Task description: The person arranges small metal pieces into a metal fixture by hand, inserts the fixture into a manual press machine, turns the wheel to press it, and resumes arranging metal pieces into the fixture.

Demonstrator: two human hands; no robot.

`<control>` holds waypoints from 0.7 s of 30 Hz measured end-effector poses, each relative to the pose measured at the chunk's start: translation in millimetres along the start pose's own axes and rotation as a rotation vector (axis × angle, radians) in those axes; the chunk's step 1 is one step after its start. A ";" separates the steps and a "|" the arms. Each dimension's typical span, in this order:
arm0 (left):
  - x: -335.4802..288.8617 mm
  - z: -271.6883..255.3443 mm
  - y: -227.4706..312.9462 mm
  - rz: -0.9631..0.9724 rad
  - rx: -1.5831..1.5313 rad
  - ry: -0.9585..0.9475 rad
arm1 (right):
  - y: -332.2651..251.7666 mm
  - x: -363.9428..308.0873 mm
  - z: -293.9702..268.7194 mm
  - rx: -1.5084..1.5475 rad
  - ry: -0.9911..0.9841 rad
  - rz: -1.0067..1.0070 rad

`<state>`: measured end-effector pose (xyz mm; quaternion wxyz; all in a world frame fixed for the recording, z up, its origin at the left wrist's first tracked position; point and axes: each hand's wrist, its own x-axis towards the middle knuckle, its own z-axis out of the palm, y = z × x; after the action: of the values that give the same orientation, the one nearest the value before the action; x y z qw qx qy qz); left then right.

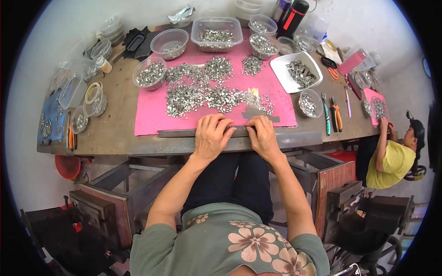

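Observation:
My left hand (211, 136) and my right hand (262, 135) rest side by side at the table's near edge, fingers curled down on a long grey metal bar (177, 133) that lies along the front of a pink mat (152, 112). A row of small metal pieces (239, 128) sits on the bar between my fingertips. Heaps of small silvery metal parts (202, 92) cover the middle of the mat just beyond my hands.
Clear plastic tubs (216, 34) and bowls (149, 73) of the same parts ring the mat, with a white tray (297, 71) at the right. Pliers (337, 117) lie at the right. Another person in a yellow shirt (391, 161) sits at the table's right end.

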<state>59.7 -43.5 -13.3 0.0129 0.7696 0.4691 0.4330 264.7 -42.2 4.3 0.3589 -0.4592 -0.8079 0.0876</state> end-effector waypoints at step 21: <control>-59.8 -106.2 -73.9 -0.124 0.373 0.029 | 4.5 -7.0 7.6 0.168 0.174 0.108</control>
<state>-75.9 -87.1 -17.6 -0.1100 0.7221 0.5878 0.3478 265.0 -43.8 -6.9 0.4597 -0.4760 -0.7377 0.1340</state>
